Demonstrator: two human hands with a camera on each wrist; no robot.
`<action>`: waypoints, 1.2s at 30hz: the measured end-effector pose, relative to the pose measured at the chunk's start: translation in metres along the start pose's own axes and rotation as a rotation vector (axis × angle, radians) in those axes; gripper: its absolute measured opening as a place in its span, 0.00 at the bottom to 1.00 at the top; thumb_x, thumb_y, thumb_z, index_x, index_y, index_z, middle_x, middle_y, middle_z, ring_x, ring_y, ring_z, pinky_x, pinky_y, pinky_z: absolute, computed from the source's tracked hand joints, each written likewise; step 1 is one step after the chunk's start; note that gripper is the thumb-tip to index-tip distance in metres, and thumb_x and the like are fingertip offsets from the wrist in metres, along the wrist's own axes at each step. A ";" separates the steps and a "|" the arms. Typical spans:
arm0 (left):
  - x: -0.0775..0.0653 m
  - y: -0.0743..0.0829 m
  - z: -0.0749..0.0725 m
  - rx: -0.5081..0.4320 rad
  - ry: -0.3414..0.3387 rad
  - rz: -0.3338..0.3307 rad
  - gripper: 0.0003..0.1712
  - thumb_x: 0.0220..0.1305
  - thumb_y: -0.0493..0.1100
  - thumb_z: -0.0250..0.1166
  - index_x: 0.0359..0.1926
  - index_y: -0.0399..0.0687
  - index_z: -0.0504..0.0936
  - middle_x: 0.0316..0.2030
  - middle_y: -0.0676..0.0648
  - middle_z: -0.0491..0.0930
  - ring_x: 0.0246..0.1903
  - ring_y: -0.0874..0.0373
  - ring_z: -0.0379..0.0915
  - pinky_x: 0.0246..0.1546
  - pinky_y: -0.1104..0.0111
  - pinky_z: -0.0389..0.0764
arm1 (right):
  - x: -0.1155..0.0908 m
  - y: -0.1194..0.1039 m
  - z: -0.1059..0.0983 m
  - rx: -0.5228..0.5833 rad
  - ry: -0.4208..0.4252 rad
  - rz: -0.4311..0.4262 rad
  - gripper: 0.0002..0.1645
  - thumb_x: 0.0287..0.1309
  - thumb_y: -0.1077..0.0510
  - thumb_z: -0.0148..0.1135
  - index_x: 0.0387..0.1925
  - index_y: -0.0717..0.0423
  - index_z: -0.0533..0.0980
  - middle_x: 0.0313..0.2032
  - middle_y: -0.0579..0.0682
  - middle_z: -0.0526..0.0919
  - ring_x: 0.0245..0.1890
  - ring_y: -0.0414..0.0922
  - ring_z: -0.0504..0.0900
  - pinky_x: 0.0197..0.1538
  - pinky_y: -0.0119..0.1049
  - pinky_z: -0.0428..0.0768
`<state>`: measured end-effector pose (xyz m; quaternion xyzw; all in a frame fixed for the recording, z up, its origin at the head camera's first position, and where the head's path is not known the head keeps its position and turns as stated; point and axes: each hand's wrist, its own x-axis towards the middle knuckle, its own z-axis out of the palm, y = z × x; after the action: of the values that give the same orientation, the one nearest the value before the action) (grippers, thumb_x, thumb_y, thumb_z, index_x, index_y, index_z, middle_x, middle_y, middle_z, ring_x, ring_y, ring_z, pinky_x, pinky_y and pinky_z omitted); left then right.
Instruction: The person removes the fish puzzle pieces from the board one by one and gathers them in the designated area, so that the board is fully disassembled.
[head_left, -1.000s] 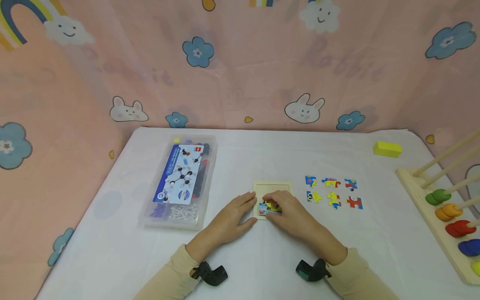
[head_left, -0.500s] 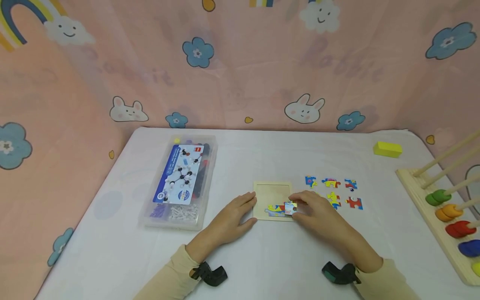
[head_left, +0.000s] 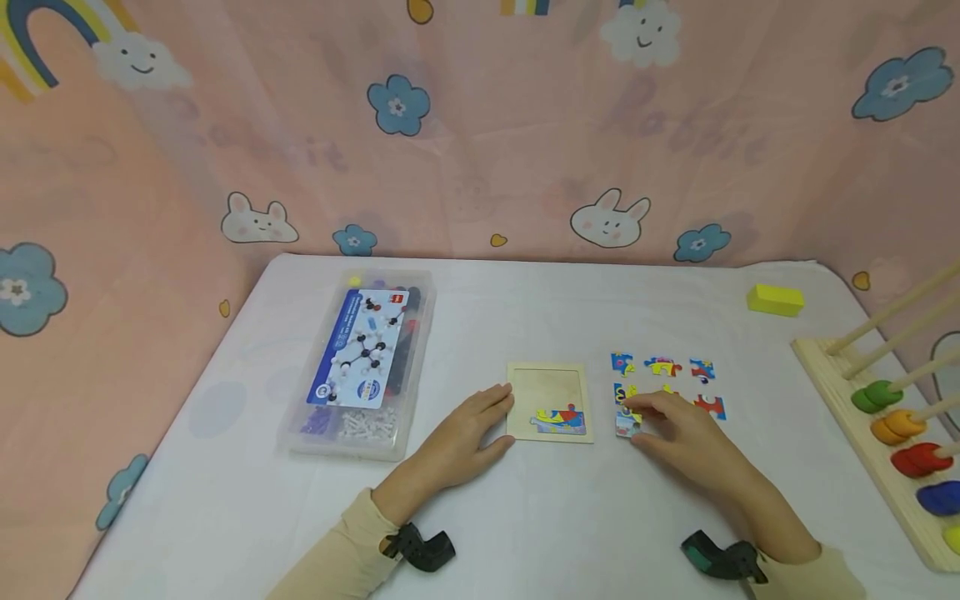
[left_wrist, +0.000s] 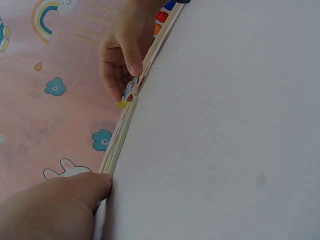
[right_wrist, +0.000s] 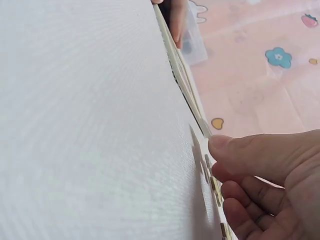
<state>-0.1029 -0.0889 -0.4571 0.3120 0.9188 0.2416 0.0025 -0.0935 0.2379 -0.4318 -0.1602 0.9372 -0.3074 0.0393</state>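
A small wooden puzzle tray (head_left: pixel 547 366) lies mid-table, with a few joined jigsaw pieces (head_left: pixel 558 419) in its lower right part. My left hand (head_left: pixel 467 433) rests at the tray's left edge, index finger and thumb touching the frame with fingers extended. To the right of the tray, my right hand (head_left: pixel 686 429) pinches a light blue jigsaw piece (head_left: pixel 627 424) between thumb and fingers, low over the table. That piece sits just below a blue and yellow piece (head_left: pixel 619 392). In the left wrist view the right hand (left_wrist: pixel 125 55) appears beyond the tray edge.
Loose puzzle pieces (head_left: pixel 663 367) stand in two rows right of the tray, some partly covered by the right hand. A clear plastic molecule-kit box (head_left: pixel 360 350) lies left. A yellow block (head_left: pixel 776 299) and a wooden counting rack (head_left: pixel 847 417) are at the right.
My right hand has lifted the light blue piece out of the tray and carried it right, beside the loose pieces. The left hand has stayed at the tray.
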 end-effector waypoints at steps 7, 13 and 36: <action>0.000 0.001 -0.001 -0.004 0.003 0.002 0.32 0.65 0.50 0.60 0.66 0.39 0.67 0.69 0.46 0.62 0.69 0.54 0.56 0.71 0.63 0.58 | -0.001 0.002 0.002 -0.051 -0.006 -0.048 0.23 0.52 0.59 0.69 0.51 0.52 0.76 0.48 0.46 0.79 0.51 0.46 0.74 0.53 0.41 0.77; 0.000 0.001 -0.001 0.001 0.004 0.006 0.32 0.65 0.50 0.60 0.66 0.39 0.67 0.69 0.46 0.63 0.69 0.54 0.56 0.71 0.63 0.57 | -0.001 0.001 0.002 -0.078 -0.023 -0.055 0.22 0.52 0.59 0.68 0.51 0.52 0.75 0.47 0.47 0.78 0.51 0.46 0.73 0.53 0.49 0.77; 0.001 0.002 -0.002 -0.009 -0.025 -0.020 0.33 0.66 0.50 0.60 0.67 0.39 0.66 0.69 0.46 0.61 0.70 0.55 0.54 0.72 0.64 0.56 | -0.003 -0.004 0.001 -0.059 -0.011 -0.050 0.24 0.54 0.57 0.67 0.53 0.52 0.75 0.49 0.47 0.78 0.52 0.47 0.75 0.54 0.52 0.77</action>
<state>-0.1025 -0.0881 -0.4541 0.3060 0.9207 0.2418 0.0180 -0.0898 0.2355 -0.4303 -0.1865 0.9412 -0.2798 0.0318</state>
